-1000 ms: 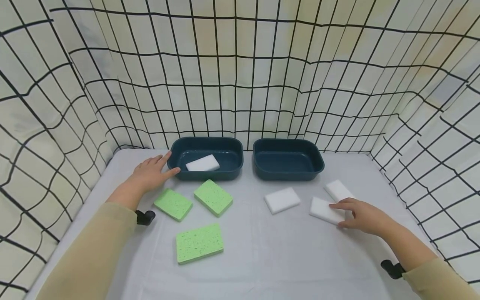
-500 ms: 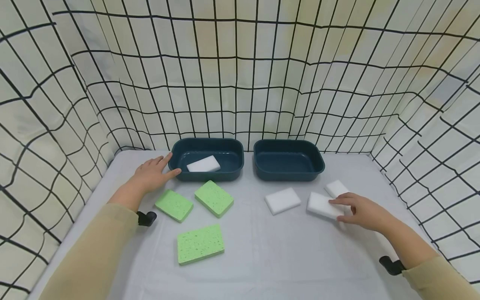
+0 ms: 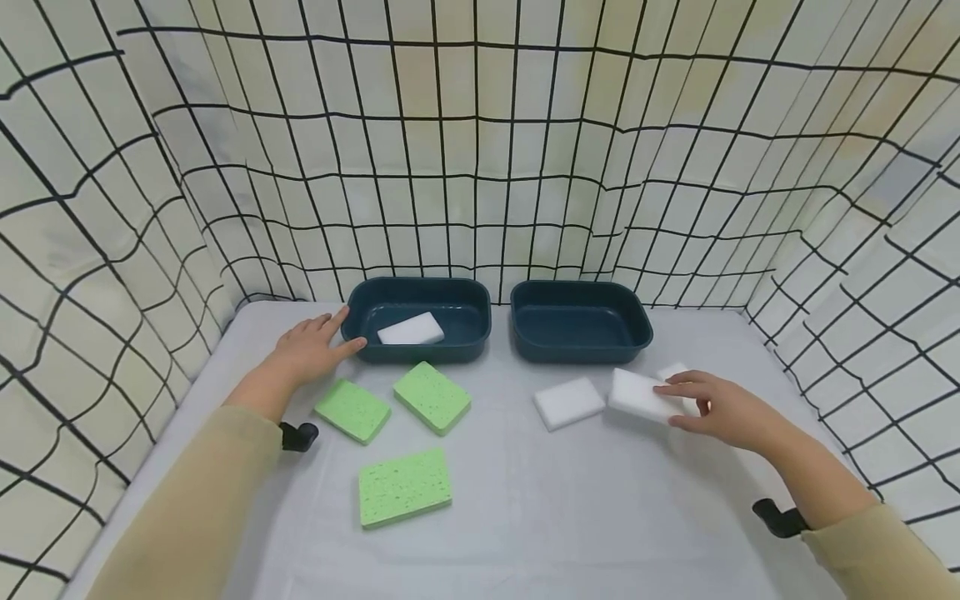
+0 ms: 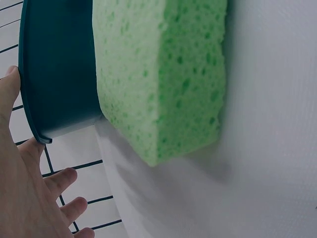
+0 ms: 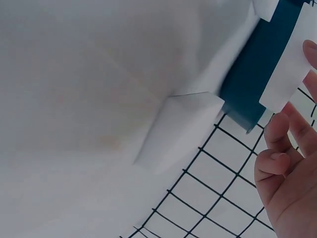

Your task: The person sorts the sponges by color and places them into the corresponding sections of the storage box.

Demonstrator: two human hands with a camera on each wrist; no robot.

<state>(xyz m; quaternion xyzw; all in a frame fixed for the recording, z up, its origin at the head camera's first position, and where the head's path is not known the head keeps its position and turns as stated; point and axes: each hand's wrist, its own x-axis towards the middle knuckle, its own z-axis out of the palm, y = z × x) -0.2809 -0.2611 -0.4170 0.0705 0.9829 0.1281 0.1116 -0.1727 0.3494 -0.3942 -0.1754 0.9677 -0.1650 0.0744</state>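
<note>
My right hand [image 3: 723, 410] pinches a white sponge [image 3: 636, 392] between thumb and fingers, raised above the cloth. In the right wrist view this sponge [image 5: 283, 67] overlaps the dark teal bin behind it. A second white sponge [image 3: 672, 370] lies partly hidden behind that hand, and a third [image 3: 568, 403] rests flat to the left. My left hand [image 3: 306, 350] has its fingers spread and touches the left end of the left teal bin [image 3: 427, 354], thumb at the near rim [image 4: 23, 94]. Inside that bin lies one white sponge [image 3: 411, 329].
Three green sponges lie before the left bin: one near my left wrist [image 3: 352, 411], one beside it [image 3: 432, 398], one closer to me [image 3: 405, 488]. The right teal bin [image 3: 583, 352] holds nothing. Black wire mesh [image 3: 480, 175] encloses the back and sides.
My right hand has lifted the white sponge off the cloth and carried it slightly up and left, covering more of the sponge behind. The left hand stays at its bin.
</note>
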